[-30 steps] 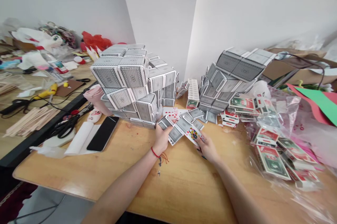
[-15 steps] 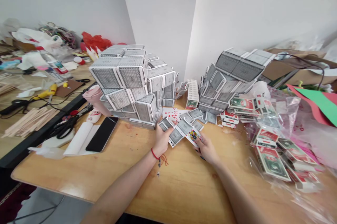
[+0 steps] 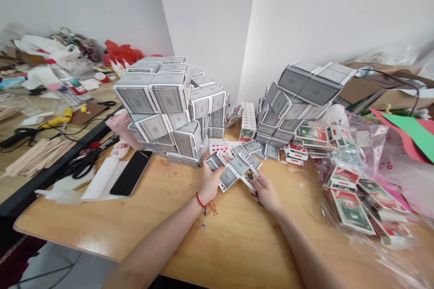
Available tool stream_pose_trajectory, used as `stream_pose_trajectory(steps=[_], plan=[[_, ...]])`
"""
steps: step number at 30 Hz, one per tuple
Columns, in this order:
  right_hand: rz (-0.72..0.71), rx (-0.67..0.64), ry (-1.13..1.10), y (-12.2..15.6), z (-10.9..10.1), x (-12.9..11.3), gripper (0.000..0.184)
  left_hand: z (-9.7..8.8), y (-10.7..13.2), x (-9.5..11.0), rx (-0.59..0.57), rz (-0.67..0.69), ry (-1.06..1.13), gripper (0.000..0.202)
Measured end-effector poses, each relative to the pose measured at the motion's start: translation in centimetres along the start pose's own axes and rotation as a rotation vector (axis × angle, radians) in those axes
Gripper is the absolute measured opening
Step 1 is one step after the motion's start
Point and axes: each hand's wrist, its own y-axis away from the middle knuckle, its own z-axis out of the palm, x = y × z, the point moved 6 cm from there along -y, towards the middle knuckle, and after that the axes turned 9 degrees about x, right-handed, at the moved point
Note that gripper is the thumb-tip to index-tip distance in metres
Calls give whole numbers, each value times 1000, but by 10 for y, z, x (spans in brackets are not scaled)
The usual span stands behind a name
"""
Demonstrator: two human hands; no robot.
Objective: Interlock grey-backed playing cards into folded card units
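Cards (image 3: 233, 170): a small bunch, grey backs up, is held between both hands just above the table (image 3: 237, 243), in front of the gap between the two big builds. Left hand (image 3: 210, 182) closes around the bunch's left end, thumb on top. Right hand (image 3: 266, 191) pinches the right end, where a coloured face card (image 3: 250, 175) shows.

Done, judging by how things lie: left card block (image 3: 162, 103) stands tall and squared, many cells of cards packed together. Right card block (image 3: 291, 99) is lower and slopes up toward the wall.

Left over: loose cards (image 3: 252, 148) lie scattered between the builds, with one red diamonds card (image 3: 219, 146) face up. Many card packs (image 3: 352, 210) sit in plastic wrap on the right. Judgement: a good part is assembled, plenty of stock is unused.

Unclear:
- Whether the held cards are folded, slotted together or only fanned is too small to tell, and their count is not readable.
- Most fingertips are hidden under the bunch.
- The backs of both blocks are hidden against the wall.
- The plastic wrap at far right is cut off by the frame edge.

Phone (image 3: 131, 172) and scissors (image 3: 83, 164) lie to the left, apart from the hands.
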Motion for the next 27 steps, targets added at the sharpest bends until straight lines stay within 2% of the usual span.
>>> stream_pose_trajectory(steps=[3, 8, 11, 14, 17, 20, 21, 23, 25, 27], plan=[[-7, -1, 4, 0, 0, 0, 36, 1, 0, -2, -42, 1, 23, 50], [-20, 2, 2, -1, 0, -1, 35, 0, 0, -6, -16, -29, 29, 47], [-52, -8, -32, -2, -3, -5, 34, 1, 2, -5, -59, -38, 61, 46], [-60, 28, -90, -8, -14, -6, 34, -3, 7, -2, -120, -74, 103, 50], [-19, 133, -150, -16, -32, -4, 36, -6, 11, 3, -252, -122, 164, 54], [-9, 208, -238, -20, -44, -3, 36, -5, 11, 5, -371, -229, 210, 45], [-9, 205, -255, -21, -44, -3, 36, -3, 11, 2, -400, -291, 191, 48], [-3, 175, -249, -21, -41, -3, 36, -3, 10, -4, -396, -377, 93, 43], [-8, 163, -200, -20, -37, -3, 37, -4, 7, -9, -356, -378, -23, 28], [-34, 174, -152, -18, -34, -4, 38, -4, 5, -12, -324, -354, -102, 25]])
